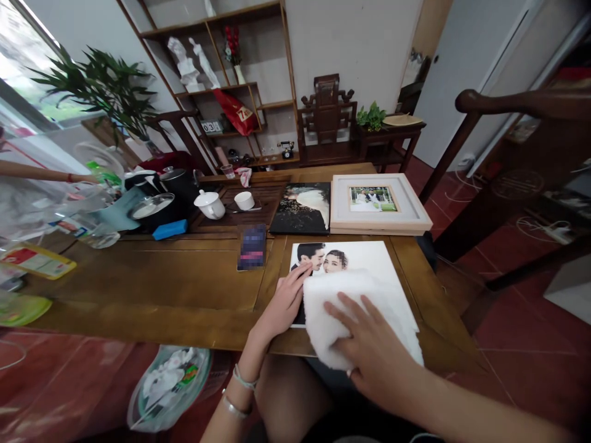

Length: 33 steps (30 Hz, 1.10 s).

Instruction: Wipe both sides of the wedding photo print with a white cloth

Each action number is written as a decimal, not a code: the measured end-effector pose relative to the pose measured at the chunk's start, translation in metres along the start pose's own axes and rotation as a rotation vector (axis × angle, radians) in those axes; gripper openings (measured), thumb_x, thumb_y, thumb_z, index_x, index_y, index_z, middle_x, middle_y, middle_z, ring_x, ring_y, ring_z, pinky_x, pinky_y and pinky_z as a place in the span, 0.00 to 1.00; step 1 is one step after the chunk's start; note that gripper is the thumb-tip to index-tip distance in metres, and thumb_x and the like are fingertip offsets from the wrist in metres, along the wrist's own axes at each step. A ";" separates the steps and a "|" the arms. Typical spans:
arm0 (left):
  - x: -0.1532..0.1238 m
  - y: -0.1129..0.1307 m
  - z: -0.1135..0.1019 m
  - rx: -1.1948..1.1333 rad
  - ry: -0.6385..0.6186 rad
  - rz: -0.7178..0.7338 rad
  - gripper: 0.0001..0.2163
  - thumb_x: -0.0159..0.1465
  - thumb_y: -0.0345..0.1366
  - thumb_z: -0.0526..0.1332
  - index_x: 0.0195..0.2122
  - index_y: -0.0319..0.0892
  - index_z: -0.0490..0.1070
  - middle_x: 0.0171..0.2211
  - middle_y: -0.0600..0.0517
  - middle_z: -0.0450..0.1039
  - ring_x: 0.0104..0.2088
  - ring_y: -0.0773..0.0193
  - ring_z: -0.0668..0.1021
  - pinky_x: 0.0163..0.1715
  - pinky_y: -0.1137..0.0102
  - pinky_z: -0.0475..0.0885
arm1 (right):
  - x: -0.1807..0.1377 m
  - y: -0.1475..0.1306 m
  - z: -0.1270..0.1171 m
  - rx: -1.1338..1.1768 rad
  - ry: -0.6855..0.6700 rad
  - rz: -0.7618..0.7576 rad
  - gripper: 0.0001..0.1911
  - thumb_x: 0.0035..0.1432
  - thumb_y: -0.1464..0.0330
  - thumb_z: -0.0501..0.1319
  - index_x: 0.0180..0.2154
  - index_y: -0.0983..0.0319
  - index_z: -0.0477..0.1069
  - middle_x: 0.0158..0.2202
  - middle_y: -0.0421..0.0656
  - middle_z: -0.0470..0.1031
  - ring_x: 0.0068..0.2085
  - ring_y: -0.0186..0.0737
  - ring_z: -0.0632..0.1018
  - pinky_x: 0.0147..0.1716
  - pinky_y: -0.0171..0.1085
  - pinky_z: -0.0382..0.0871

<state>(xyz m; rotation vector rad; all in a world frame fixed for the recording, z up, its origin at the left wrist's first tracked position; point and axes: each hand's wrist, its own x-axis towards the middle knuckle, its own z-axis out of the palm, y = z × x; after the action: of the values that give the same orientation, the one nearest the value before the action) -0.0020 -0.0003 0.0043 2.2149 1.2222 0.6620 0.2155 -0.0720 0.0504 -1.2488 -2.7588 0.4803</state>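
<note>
A flat photo panel showing a couple's portrait lies on the wooden table near its front edge. My left hand rests on the panel's left side, fingers stretched out, with nothing held in it. Under my right hand is a folded white towel, which I grip and press on the panel; my fingers are bent over it and somewhat apart. The towel hides much of the portrait's lower part and reaches past the table's front edge. The underside of that hand is hidden.
Behind the panel lie a dark photo panel and a framed photo. A phone, blue sponge, lidded cup and tea tray are leftward. Below stands a lined bin. Another person's arm shows left.
</note>
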 end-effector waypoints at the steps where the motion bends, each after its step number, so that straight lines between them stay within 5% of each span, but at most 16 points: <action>1: 0.000 -0.001 0.000 -0.005 0.004 0.008 0.21 0.71 0.37 0.42 0.65 0.49 0.53 0.66 0.48 0.53 0.66 0.58 0.55 0.63 0.55 0.51 | -0.002 0.010 -0.002 -0.007 0.024 0.016 0.18 0.47 0.69 0.62 0.43 0.55 0.76 0.66 0.44 0.54 0.65 0.60 0.51 0.60 0.63 0.43; 8: 0.000 -0.003 0.002 -0.016 0.023 0.056 0.21 0.71 0.36 0.42 0.65 0.48 0.52 0.66 0.48 0.53 0.66 0.59 0.55 0.64 0.55 0.51 | 0.033 0.096 -0.018 -0.252 0.313 0.330 0.21 0.50 0.72 0.57 0.47 0.60 0.73 0.62 0.50 0.61 0.63 0.62 0.56 0.56 0.65 0.49; 12: 0.000 -0.002 0.001 -0.007 0.022 0.037 0.21 0.71 0.36 0.42 0.65 0.48 0.52 0.66 0.48 0.53 0.66 0.59 0.55 0.64 0.56 0.51 | 0.044 0.069 -0.008 -0.250 0.242 0.316 0.23 0.50 0.70 0.61 0.50 0.60 0.72 0.64 0.52 0.56 0.64 0.69 0.51 0.57 0.68 0.43; 18: 0.000 0.000 0.001 0.018 0.005 0.017 0.21 0.71 0.36 0.42 0.65 0.48 0.52 0.66 0.48 0.52 0.66 0.59 0.55 0.62 0.56 0.53 | 0.009 0.010 0.014 -0.060 0.125 -0.069 0.14 0.48 0.66 0.64 0.39 0.58 0.77 0.68 0.48 0.46 0.66 0.67 0.43 0.60 0.65 0.35; 23: -0.001 -0.002 0.001 0.002 0.005 0.033 0.21 0.71 0.37 0.41 0.65 0.49 0.50 0.66 0.48 0.52 0.66 0.58 0.55 0.64 0.55 0.50 | -0.020 0.061 0.003 -0.058 0.208 -0.060 0.16 0.42 0.74 0.59 0.36 0.59 0.76 0.66 0.45 0.54 0.67 0.54 0.48 0.62 0.58 0.41; 28: -0.001 -0.002 0.001 0.001 0.004 0.052 0.22 0.71 0.36 0.41 0.66 0.49 0.49 0.67 0.49 0.51 0.67 0.60 0.53 0.64 0.56 0.49 | -0.007 0.116 -0.021 -0.186 0.264 0.024 0.16 0.44 0.77 0.55 0.35 0.62 0.74 0.63 0.50 0.59 0.66 0.54 0.52 0.60 0.58 0.49; 33: -0.001 -0.002 0.001 0.005 0.016 0.054 0.21 0.71 0.36 0.41 0.65 0.49 0.51 0.66 0.48 0.52 0.66 0.59 0.54 0.64 0.56 0.49 | 0.017 0.083 -0.014 -0.200 0.243 0.050 0.16 0.48 0.74 0.59 0.41 0.61 0.75 0.63 0.52 0.59 0.65 0.60 0.51 0.60 0.63 0.43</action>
<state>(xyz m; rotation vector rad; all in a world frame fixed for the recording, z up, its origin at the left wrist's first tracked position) -0.0028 -0.0005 0.0022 2.2576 1.1765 0.6998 0.2666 -0.0044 0.0368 -1.3194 -2.6247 0.0498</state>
